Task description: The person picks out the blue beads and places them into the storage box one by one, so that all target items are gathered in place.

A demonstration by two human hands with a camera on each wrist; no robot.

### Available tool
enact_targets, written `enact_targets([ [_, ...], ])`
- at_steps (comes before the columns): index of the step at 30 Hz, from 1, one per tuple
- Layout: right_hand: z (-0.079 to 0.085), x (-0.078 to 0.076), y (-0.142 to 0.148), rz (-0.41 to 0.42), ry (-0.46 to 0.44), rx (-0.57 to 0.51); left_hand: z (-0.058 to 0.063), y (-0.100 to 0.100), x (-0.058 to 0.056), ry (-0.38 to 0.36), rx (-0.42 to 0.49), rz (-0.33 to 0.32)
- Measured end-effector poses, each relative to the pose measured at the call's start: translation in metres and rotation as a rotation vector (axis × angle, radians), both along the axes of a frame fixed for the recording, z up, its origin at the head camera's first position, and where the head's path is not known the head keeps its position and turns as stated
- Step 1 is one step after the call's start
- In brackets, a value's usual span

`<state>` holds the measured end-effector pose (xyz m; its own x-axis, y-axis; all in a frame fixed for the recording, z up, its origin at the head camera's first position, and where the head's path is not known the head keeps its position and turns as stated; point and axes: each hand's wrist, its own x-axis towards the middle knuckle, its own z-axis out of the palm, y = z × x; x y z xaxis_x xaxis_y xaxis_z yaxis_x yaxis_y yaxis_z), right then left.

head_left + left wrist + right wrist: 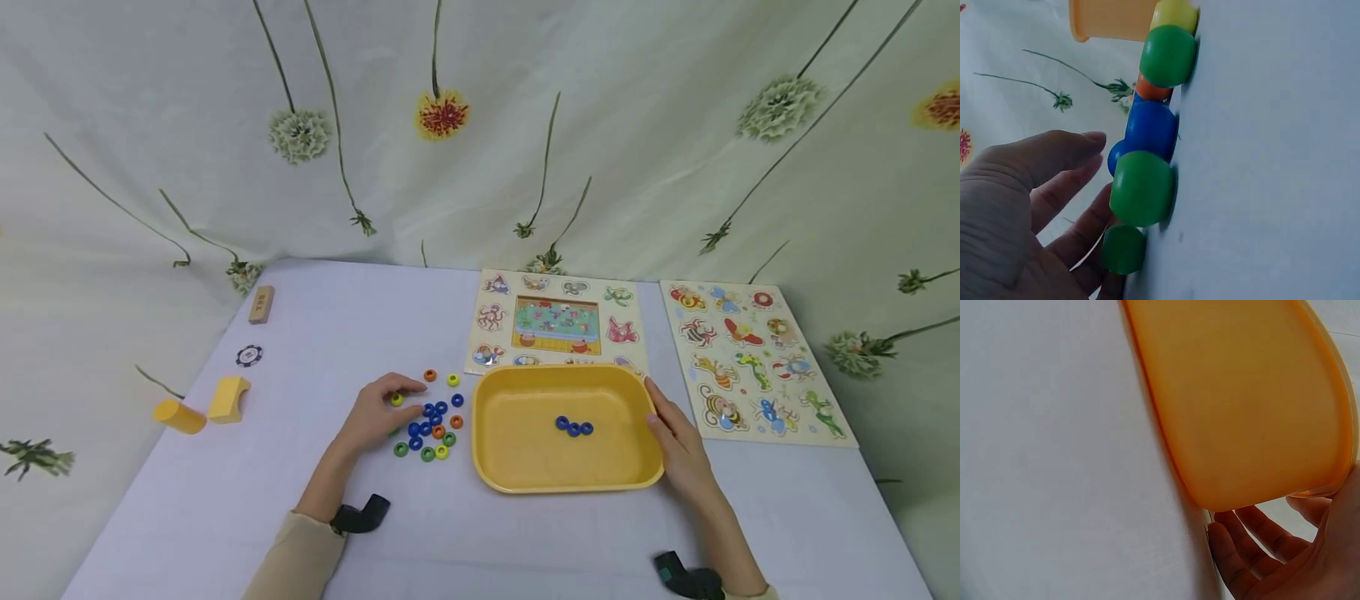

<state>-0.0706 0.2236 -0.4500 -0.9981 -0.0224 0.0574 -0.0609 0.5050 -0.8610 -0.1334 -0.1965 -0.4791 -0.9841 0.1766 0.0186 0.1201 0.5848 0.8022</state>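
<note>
On the table lies a loose cluster of round beads with holes, in blue, green, orange and yellow, such as a blue bead (414,429) and a green bead (1142,189). My left hand (380,412) is at the cluster's left side, its thumb and fingers spread apart beside a yellow bead (397,400). Nothing shows between the thumb and fingers in the left wrist view. With its thumb over the rim and fingers along the outer wall, my right hand (678,450) holds the right end of a yellow tray (517,475). Three blue beads (574,429) sit inside the tray.
Behind the tray lies a sticker-like picture board (491,318), partly covered by its rim. Another animal board (750,358) is at the right. Along the left edge are a yellow cylinder (178,416), a yellow arch block (228,400), a poker chip (249,356) and a wooden block (261,305).
</note>
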Motion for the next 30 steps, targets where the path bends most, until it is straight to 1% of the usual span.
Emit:
enact_targets([
  [3,-0.001,0.001,0.000,0.001,0.003,-0.005,-0.006,0.003,0.000,-0.022,-0.038,0.002],
  [7,-0.014,-0.002,0.006,0.000,0.000,0.015,-0.012,0.006,-0.001,0.009,-0.091,-0.002],
  [10,-0.022,-0.004,0.009,0.003,0.007,0.027,-0.012,0.007,0.000,0.027,-0.107,0.003],
  [13,-0.025,-0.004,0.009,0.004,0.016,0.025,-0.010,0.007,0.000,0.014,-0.121,0.013],
  [15,-0.025,-0.005,0.009,0.005,0.018,0.026,-0.008,0.007,0.000,0.004,-0.112,0.032],
  [16,-0.025,-0.005,0.009,0.004,0.020,0.026,-0.007,0.008,0.000,0.010,-0.105,0.051],
  [18,-0.024,-0.007,0.009,0.004,0.019,0.029,-0.002,0.011,-0.001,0.032,-0.078,0.093],
  [19,-0.024,-0.007,0.009,0.005,0.017,0.031,0.001,0.013,-0.002,0.059,-0.059,0.108],
  [21,-0.024,-0.008,0.009,0.005,0.011,0.039,0.005,0.018,-0.005,0.149,-0.005,0.116],
  [22,-0.024,-0.009,0.009,0.004,0.009,0.041,0.007,0.023,-0.007,0.193,0.032,0.103],
  [23,-0.024,-0.009,0.009,0.004,0.006,0.045,0.013,0.029,-0.006,0.217,0.066,0.082],
  [25,-0.023,-0.009,0.010,0.002,0.005,0.048,0.025,0.044,-0.005,0.251,0.136,0.015],
  [26,-0.023,-0.009,0.010,0.000,0.005,0.048,0.031,0.052,-0.004,0.248,0.175,-0.024],
  [28,-0.023,-0.008,0.010,-0.004,0.010,0.045,0.047,0.073,0.000,0.191,0.222,-0.090],
  [29,-0.023,-0.008,0.010,-0.005,0.012,0.045,0.053,0.084,0.002,0.163,0.222,-0.121],
  [30,-0.023,-0.008,0.010,-0.006,0.013,0.045,0.055,0.093,0.001,0.145,0.214,-0.155],
])
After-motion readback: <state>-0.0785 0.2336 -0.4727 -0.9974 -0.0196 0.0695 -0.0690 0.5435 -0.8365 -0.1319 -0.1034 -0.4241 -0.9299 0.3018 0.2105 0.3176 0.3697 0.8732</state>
